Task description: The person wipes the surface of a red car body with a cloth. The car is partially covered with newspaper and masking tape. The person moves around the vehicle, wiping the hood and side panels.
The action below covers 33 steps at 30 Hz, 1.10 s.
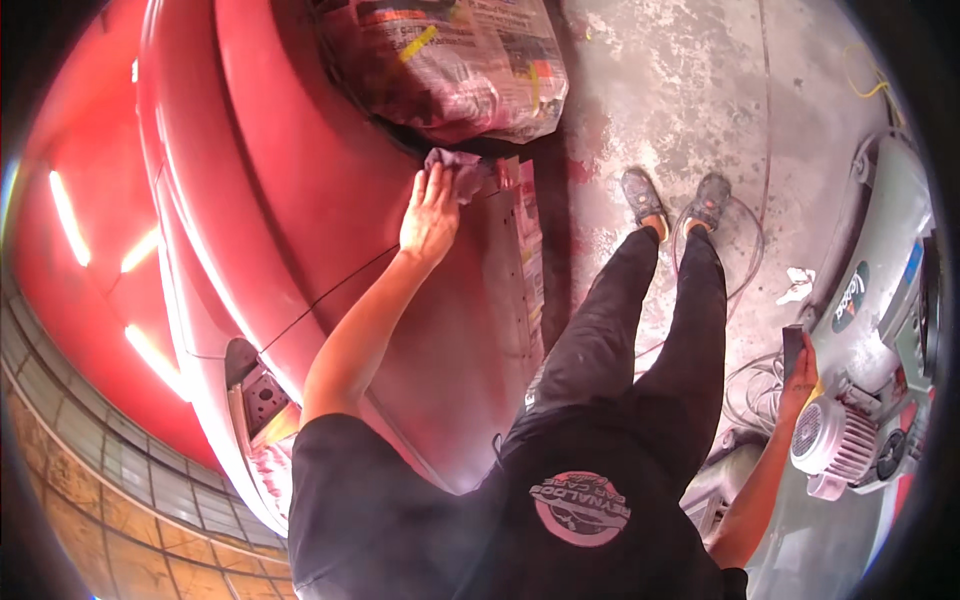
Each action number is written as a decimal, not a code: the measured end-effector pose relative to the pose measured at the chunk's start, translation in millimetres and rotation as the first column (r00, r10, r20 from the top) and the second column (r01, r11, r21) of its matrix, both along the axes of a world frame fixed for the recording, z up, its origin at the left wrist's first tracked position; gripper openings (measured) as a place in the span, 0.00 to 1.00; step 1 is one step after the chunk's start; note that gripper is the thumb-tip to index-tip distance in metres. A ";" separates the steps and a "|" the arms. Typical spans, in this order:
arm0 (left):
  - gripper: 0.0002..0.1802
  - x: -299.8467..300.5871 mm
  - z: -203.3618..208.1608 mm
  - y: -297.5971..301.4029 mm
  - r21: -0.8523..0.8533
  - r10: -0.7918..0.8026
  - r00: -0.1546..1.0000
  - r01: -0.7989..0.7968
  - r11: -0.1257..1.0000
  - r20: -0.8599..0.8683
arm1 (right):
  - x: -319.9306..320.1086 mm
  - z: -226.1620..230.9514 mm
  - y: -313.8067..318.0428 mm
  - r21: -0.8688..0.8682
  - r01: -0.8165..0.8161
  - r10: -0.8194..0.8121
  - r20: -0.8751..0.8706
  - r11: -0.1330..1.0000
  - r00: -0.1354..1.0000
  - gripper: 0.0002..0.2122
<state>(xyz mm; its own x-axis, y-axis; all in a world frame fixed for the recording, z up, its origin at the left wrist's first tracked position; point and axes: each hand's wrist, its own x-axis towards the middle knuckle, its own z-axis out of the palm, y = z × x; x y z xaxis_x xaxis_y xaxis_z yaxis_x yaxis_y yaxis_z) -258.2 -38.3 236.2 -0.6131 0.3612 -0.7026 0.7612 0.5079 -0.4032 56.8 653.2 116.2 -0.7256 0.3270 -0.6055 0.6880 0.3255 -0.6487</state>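
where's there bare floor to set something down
Bare concrete floor lies ahead of the shoes, between the newspaper covering and the long cord. Crowded around the right hand: looped cords, motor, tank.

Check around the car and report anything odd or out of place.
A crumpled white scrap lies on the floor like dropped litter. A cord loops loosely beside the shoes, a possible trip risk. The car's light opening seems to lack its lamp.

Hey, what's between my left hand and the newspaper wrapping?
In the head view, a crumpled purplish cloth lies there, touching the left hand, with the red panel's dark edge beyond it before the newspaper wrapping.
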 end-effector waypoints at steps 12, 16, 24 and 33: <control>0.16 200.3 -113.5 56.1 -0.375 0.334 -0.399 -0.917 -0.137 0.854 | 99.9 -10.1 49.3 0.155 -0.137 0.100 0.225 0.978 0.969 0.23; 0.20 143.0 70.8 140.8 -0.188 0.490 -0.267 -0.961 -0.205 0.830 | 120.3 -47.5 71.2 0.062 -0.071 0.056 0.222 0.996 0.973 0.27; 0.29 64.7 276.0 82.3 0.947 0.817 0.512 -0.024 0.321 -0.264 | -148.2 14.2 -21.7 -0.459 0.233 -0.182 0.154 0.857 0.971 0.19; 0.29 -23.1 313.7 -22.4 0.766 0.771 0.029 -0.099 0.635 -0.636 | -405.6 122.2 -60.7 -0.644 0.193 -0.186 0.079 0.741 0.979 0.25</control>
<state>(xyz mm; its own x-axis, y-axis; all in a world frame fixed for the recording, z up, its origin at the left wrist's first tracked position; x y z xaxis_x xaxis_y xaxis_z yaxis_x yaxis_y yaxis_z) -281.2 -60.7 549.9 -0.7527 -0.2722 0.5995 -0.4293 0.8933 -0.1334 -348.8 592.4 238.3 -0.6848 -0.0133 -0.7286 0.6965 -0.3059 -0.6491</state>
